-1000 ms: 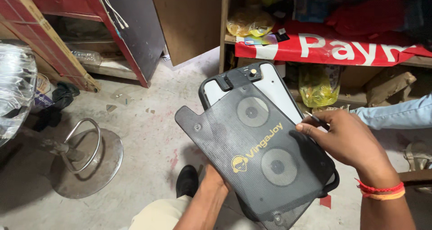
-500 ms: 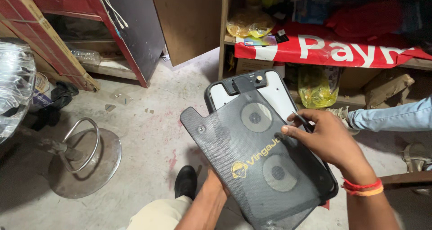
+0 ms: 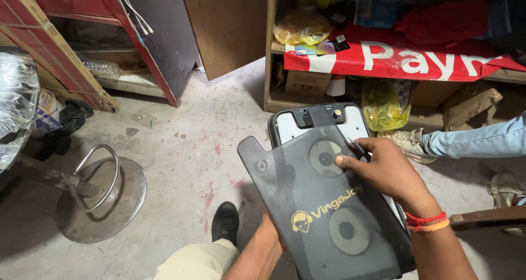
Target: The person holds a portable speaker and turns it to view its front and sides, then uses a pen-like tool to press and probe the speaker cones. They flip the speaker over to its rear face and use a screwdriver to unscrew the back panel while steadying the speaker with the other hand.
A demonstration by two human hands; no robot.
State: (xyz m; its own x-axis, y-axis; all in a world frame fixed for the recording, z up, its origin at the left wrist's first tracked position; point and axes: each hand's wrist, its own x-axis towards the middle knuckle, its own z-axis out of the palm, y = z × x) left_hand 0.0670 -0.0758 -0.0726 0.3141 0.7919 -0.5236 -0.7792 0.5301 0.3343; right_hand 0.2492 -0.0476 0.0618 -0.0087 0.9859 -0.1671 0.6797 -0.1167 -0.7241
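A black mesh speaker grille panel (image 3: 323, 209) with two round speaker outlines and a gold logo lies tilted over a white-and-black speaker cabinet (image 3: 307, 125). My right hand (image 3: 386, 170), with a red and orange thread at the wrist, rests on the panel's upper right edge and pinches a thin dark tool (image 3: 353, 147) near the upper round outline. My left hand is hidden beneath the panel; only its forearm (image 3: 257, 255) shows, reaching up under the panel's lower left side.
A stool's round metal base with footring (image 3: 98, 195) stands on the concrete floor at left. A wooden shelf (image 3: 270, 50) with a red banner, yellow bags and boxes is behind. Another person's jeans leg (image 3: 476, 140) and white shoe lie at right. My black shoe (image 3: 225, 222) is below.
The grille panel has slid down and to the right over the cabinet. My right hand has moved up from the panel's middle right to its upper right edge.
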